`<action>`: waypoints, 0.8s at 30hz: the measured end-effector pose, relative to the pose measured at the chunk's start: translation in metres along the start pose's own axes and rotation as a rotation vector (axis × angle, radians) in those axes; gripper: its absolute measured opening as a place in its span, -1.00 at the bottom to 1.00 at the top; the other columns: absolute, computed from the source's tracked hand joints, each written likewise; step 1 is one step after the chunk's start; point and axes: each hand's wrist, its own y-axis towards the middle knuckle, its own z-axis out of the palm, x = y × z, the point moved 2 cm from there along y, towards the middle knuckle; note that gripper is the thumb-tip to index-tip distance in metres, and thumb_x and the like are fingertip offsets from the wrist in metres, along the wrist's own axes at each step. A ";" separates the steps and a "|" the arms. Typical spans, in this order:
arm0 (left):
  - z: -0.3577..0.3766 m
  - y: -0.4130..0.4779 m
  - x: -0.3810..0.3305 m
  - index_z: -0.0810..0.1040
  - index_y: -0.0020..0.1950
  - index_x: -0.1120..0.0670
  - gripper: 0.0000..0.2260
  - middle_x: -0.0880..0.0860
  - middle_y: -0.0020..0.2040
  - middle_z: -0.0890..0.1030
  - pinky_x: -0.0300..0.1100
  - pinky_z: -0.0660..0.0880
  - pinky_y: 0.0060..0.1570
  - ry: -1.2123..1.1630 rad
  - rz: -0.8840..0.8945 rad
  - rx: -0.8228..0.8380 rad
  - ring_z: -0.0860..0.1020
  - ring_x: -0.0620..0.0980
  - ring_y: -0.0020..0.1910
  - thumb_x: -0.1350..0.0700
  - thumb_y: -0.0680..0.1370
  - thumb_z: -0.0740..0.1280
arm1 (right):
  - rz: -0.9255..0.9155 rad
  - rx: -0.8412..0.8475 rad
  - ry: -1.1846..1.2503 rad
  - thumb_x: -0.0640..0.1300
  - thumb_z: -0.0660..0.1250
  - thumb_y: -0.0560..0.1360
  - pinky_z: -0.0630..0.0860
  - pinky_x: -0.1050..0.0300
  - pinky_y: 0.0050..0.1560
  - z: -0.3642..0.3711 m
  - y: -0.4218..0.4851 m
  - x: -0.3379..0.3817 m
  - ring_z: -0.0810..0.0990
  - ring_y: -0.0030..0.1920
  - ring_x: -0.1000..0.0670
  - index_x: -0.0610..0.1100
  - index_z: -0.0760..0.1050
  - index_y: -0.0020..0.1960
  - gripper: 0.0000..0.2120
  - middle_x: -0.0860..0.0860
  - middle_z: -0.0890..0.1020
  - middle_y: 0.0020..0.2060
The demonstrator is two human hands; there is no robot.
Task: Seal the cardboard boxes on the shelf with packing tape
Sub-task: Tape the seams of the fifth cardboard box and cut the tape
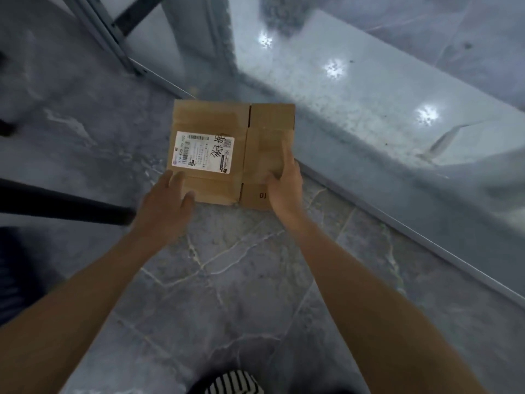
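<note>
Two hands at one cardboard box (211,115), low on the tiled floor (241,280) rather than on any shelf. Left hand (167,200) spread and loose at the near left corner, fingertips over the edge, too blurred to say whether pressing or only touching. Right hand (284,180) laid flat along the right flap, fingers straight, thumb at the near side, holding nothing else. Top of the box closed flat, shipping label (204,152) on the left panel, dark open seam (249,118) between that panel and the right flap. Glossy band across the middle, possibly old tape; cannot tell for sure. No tape roll or dispenser anywhere in view, none in either hand.

Judging by that: sealing of this box hardly begun, at most at the flap-pressing stage. Left to do, by the look of it: fetch tape, run a strip over the seam, rub it down, then see to the other boxes, none of them visible here.

Further out: grey metal frame (113,38) at the far left, maybe a shelf leg; pale raised ledge (369,95) along the right, just beside the box's right side; dark bar (56,206) jutting in from the left, near the left wrist; striped fabric (235,382) at the near edge. Nothing lying across the seam; ledge close on the right likely to cramp a tape run off that side.
</note>
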 end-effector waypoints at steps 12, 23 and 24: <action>-0.124 -0.144 -0.078 0.31 0.41 0.29 -0.58 0.34 0.39 0.31 0.18 0.27 0.32 0.115 0.126 0.046 0.30 0.32 0.36 0.13 0.59 0.19 | 0.177 0.037 -0.073 -0.43 0.07 0.47 0.41 0.42 -0.10 -0.140 -0.147 0.114 0.46 -0.05 0.18 -0.02 0.35 0.41 -0.41 0.11 0.51 0.06; -0.340 -0.339 -0.163 0.28 0.41 0.24 -0.61 0.28 0.39 0.32 0.13 0.29 0.29 0.152 0.218 0.012 0.30 0.24 0.35 0.09 0.63 0.13 | 0.219 -0.042 -0.033 -0.43 0.16 0.47 0.42 0.51 -0.26 -0.283 -0.368 0.295 0.50 -0.22 0.39 0.00 0.35 0.40 -0.42 0.15 0.49 0.04; -0.354 -0.353 -0.166 0.26 0.44 0.23 -0.59 0.27 0.43 0.29 0.12 0.27 0.32 0.163 0.220 0.015 0.27 0.24 0.38 0.07 0.64 0.12 | 0.216 -0.058 -0.032 -0.41 0.16 0.48 0.42 0.50 -0.20 -0.293 -0.385 0.308 0.49 -0.16 0.37 0.03 0.35 0.40 -0.43 0.15 0.49 0.06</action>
